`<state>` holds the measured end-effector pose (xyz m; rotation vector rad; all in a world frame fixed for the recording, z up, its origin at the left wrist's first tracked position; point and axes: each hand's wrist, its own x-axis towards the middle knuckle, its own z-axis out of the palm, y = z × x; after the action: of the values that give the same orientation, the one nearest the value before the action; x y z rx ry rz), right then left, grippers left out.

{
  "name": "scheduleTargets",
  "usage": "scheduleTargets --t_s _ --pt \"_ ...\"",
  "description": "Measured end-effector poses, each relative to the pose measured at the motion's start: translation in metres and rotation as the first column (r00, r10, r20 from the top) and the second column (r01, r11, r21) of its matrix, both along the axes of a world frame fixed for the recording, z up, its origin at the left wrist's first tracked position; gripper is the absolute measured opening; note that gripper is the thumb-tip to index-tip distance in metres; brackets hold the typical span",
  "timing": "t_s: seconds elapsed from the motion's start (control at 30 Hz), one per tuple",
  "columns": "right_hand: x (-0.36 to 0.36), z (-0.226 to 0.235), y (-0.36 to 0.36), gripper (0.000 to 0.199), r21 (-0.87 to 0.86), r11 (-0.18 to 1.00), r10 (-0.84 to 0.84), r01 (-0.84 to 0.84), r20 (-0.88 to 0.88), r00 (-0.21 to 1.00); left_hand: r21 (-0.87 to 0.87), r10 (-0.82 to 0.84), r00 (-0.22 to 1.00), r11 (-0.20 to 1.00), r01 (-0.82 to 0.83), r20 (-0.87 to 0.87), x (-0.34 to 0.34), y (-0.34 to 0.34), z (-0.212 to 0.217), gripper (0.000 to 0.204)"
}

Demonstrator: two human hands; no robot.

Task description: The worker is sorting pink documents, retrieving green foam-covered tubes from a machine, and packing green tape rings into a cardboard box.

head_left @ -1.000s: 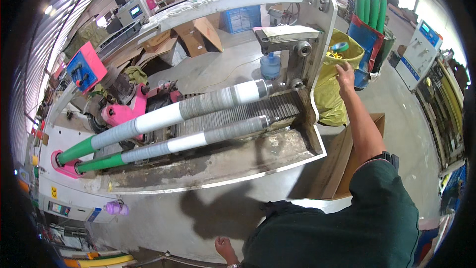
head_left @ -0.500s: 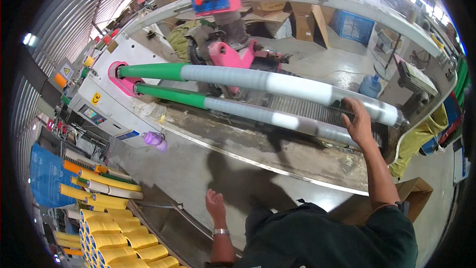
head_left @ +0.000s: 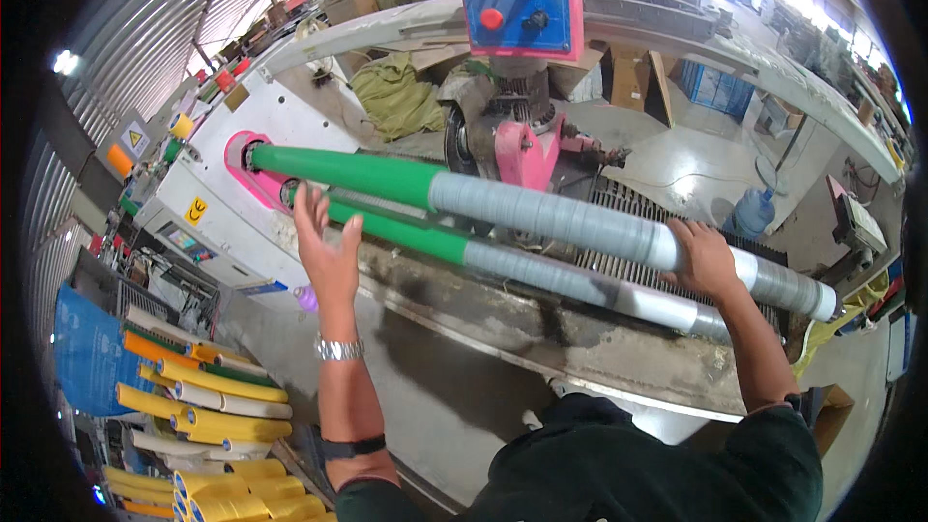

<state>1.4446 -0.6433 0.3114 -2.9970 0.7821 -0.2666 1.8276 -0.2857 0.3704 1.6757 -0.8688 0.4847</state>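
Observation:
Two long tubes reach from left to right across the machine in front of me, green at the left, then ribbed grey, then white. My right hand (head_left: 704,257) lies over the upper tube (head_left: 580,229), its fingers curled round the white stretch. Below and nearer runs the lower tube (head_left: 541,274), mounted at the same pink bracket (head_left: 253,170). My left hand (head_left: 329,253) is raised at its green left end, fingers spread and nothing in them. Whether that hand touches the tube cannot be made out.
Behind the tubes stands a carriage with a pink bracket (head_left: 527,159) and a blue control box (head_left: 519,5). A white cabinet (head_left: 217,232) adjoins the left end. Yellow rolls (head_left: 232,493) are stacked at lower left. A blue water bottle (head_left: 751,213) stands beyond, at right.
My left hand has risen from low beside me to the green end of the lower tube, its fingers opening out. My right hand has settled onto the upper tube. The whole view has shifted.

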Motion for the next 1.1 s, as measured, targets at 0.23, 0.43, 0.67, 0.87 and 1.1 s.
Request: scheduleTargets --t_s 0.23,0.43,0.67,0.87,1.1 --pt "0.014 0.004 0.017 0.083 0.015 0.999 -0.044 0.043 0.066 0.997 0.246 -0.168 0.846 0.968 0.045 0.505 0.068 -0.185 0.134 0.084" --pt "0.027 -0.016 0.072 0.071 0.057 0.998 -0.034 0.01 0.453 0.891 0.339 -0.323 0.619 0.936 0.097 0.716 0.093 -0.316 0.189 0.086" --pt "0.044 -0.06 0.168 0.058 0.338 0.864 -0.487 0.372 0.378 0.787 0.419 -0.486 0.477 0.874 0.246 0.733 0.106 -0.359 0.21 0.075" --pt "0.08 -0.095 0.244 0.05 0.507 0.706 -0.671 0.494 0.256 0.696 0.422 -0.526 0.56 0.85 0.316 0.64 0.113 -0.359 0.233 0.072" --pt "0.072 -0.117 0.301 0.046 0.591 0.567 -0.776 0.574 0.15 0.612 0.013 -0.513 0.495 0.703 0.711 0.701 0.117 -0.332 0.158 0.055"
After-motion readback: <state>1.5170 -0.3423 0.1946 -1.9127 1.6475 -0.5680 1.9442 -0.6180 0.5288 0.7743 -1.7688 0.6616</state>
